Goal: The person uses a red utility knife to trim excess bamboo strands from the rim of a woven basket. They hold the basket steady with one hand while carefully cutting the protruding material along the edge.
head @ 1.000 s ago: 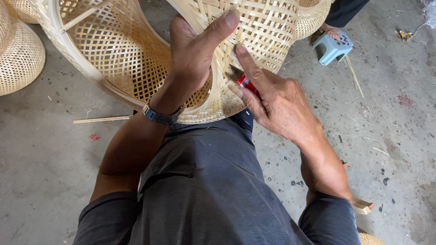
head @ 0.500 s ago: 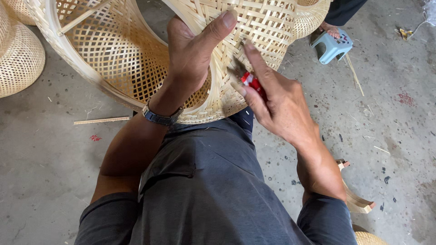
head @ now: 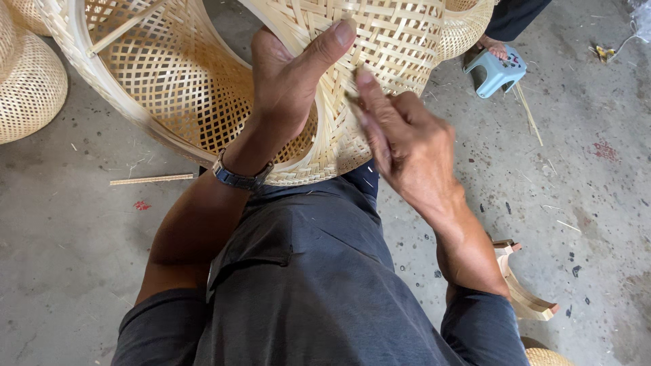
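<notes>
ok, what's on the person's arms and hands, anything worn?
Both hands are bare: left hand, right hand, no gloves or rings visible. The left wrist carries a dark wristwatch with a metal-edged strap. Both forearms are uncovered; no sleeves reach them. Dark grey shorts cover the thighs below.

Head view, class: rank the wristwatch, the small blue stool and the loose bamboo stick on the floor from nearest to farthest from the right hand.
From the right hand:
1. Small blue stool, up to its right.
2. Wristwatch, on the left wrist; close to the stool's distance, hard to separate.
3. Bamboo stick, on the floor far left.

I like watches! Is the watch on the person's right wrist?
No, the watch sits on the left wrist, below the left hand that grips the basket.
</notes>
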